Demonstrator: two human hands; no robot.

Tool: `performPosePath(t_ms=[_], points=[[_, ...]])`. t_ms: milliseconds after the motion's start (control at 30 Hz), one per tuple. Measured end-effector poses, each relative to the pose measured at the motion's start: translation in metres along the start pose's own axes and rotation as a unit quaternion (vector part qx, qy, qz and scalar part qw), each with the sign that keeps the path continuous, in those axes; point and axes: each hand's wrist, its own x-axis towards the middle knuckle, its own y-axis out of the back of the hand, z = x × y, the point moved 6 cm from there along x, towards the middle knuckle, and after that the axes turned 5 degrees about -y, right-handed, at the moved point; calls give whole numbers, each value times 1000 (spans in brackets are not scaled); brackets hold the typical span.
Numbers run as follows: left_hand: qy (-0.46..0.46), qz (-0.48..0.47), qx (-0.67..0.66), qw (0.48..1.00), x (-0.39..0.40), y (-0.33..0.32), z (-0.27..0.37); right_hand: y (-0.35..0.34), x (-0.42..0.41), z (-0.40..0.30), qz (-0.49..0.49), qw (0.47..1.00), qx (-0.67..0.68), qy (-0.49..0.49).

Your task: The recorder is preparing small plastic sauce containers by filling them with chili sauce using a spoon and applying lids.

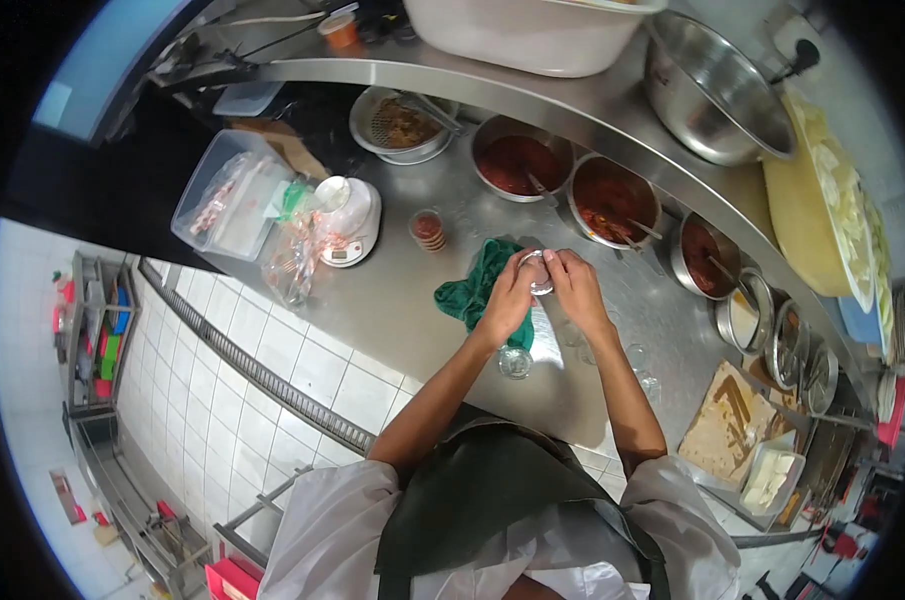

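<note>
Between the fingertips of my left hand (506,300) and my right hand (578,291) is a small round clear plastic cup (538,274); both hands grip its rim. Whether it has a lid on is too small to tell. A crumpled green cloth (484,274) lies on the steel counter, partly beneath my left hand. Nearer my body, a clear round plastic piece (514,362) rests by the cloth's lower end. Several similar clear pieces (637,357) lie right of my right forearm. A stack of small cups with red sauce (427,230) stands beyond the cloth to the left.
Steel pots of red sauce (520,159) with utensils line the back under a raised shelf (392,73). At left are a white kitchen scale (366,217) and a plastic bin (189,199). A stained board (722,442) and a tub (773,480) sit at right.
</note>
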Motion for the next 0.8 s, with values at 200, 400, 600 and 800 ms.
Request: performPosePath(t_ms=[200, 400, 600, 800], points=[[-82, 5, 22, 996, -5, 36, 7, -38, 8, -15, -25, 998, 13, 53], [-64, 72, 42, 994, -18, 84, -1, -92, 6, -25, -103, 994, 40, 4], [-37, 92, 96, 990, -30, 110, 7, -126, 9, -4, -117, 980, 156, -41], [16, 113, 3, 993, -24, 136, -5, -146, 90, -72, -79, 989, -49, 115]])
